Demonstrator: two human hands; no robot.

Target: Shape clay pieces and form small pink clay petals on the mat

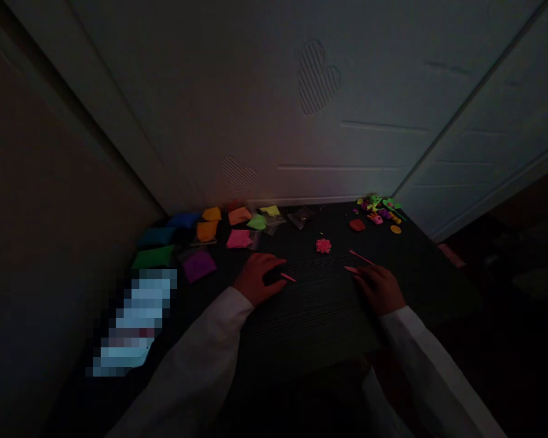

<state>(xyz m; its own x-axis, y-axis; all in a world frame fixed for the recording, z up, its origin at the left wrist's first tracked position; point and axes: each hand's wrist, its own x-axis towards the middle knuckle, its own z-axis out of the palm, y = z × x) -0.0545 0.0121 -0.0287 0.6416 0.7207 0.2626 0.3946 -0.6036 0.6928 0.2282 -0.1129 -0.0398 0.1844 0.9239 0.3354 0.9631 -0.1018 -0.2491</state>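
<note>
My left hand (258, 280) rests on the dark table with thumb and fingers spread apart. A short pink stick (288, 277) lies by its thumb tip; whether it is clay or plastic I cannot tell. My right hand (380, 288) has its fingers closed around a pink pointed modelling tool (351, 269), low over the tabletop. Just beyond it lies a second thin pink tool (360, 257). Further in, between the hands, sits a pink flower-like clay piece (323, 246) with a bumpy edge.
Bags of coloured clay, among them purple (199, 266), green (153, 257) and pink (239, 238), line the left and back. A lit screen (137, 322) stands at left. Small colourful figures (379, 210) and a red lump (357, 225) are back right. A pale wall (265, 121) rises behind.
</note>
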